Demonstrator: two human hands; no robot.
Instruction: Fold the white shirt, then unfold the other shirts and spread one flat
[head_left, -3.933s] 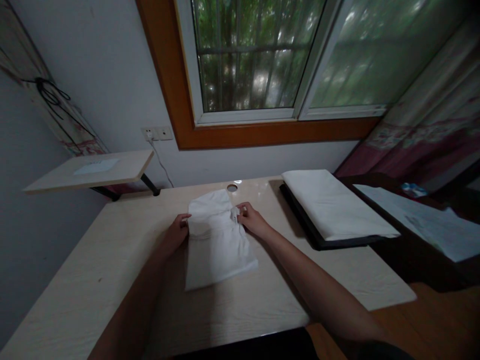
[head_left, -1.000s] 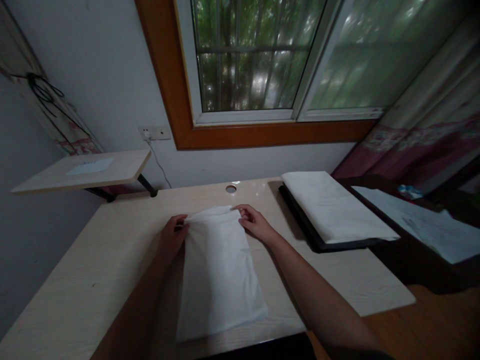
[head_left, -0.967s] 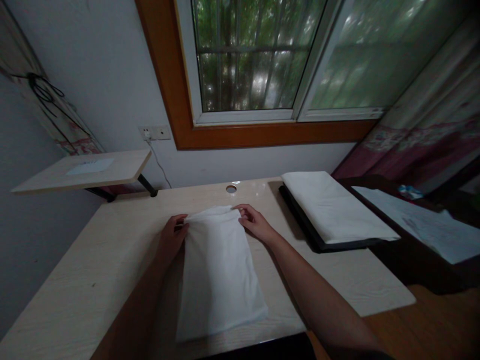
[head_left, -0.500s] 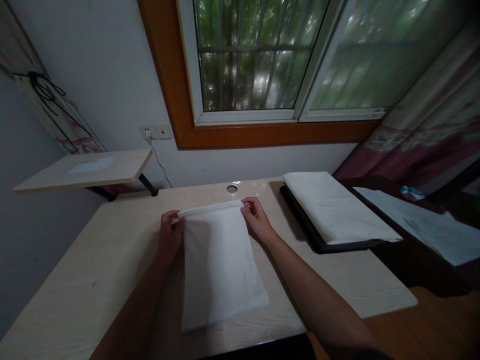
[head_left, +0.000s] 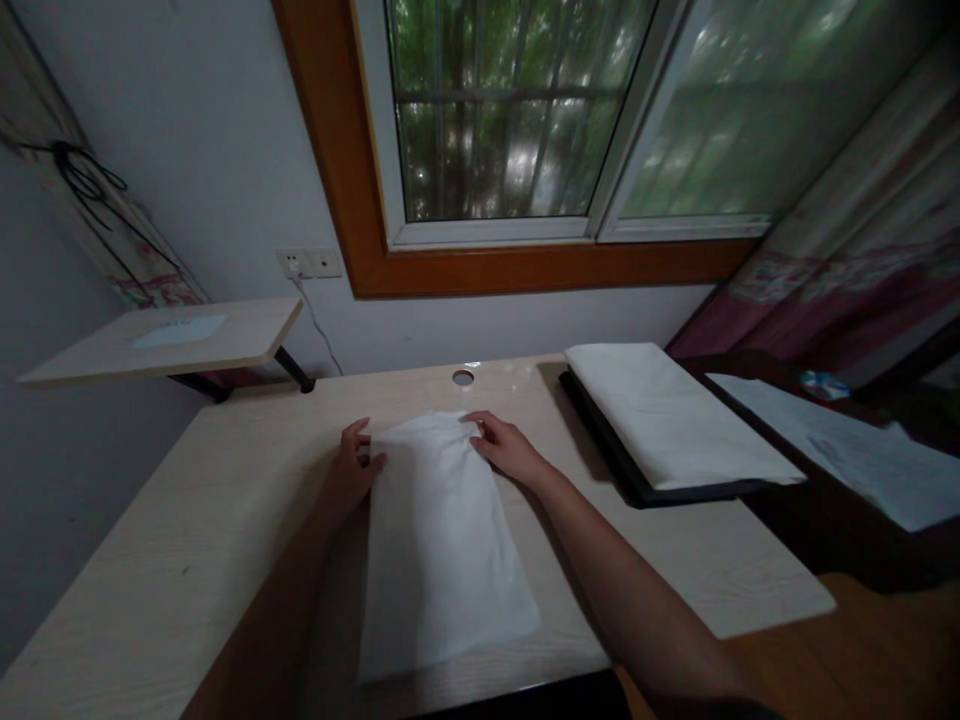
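Observation:
A white rectangular cloth (head_left: 442, 530), which may be a flat bag, lies lengthwise in front of me on the desk. Its far edge is drawn in and wrinkled. At the far left corner, my left hand (head_left: 352, 472) has its fingers apart, with the thumb against the cloth's edge. My right hand (head_left: 508, 452) pinches the far right corner between thumb and fingers; the exact grip is partly hidden.
On the desk (head_left: 217, 520), a stack of folded white fabric (head_left: 675, 420) lies over black material (head_left: 637, 490) at right. A small raised shelf (head_left: 247, 335) with a paper stands at back left. A cable hole (head_left: 463, 377) is beyond the cloth.
The cloth's far edge was straight and stretched between both hands; now it is narrower and bunched. My left fingers have spread from their pinch, and my right hand has shifted slightly left and nearer.

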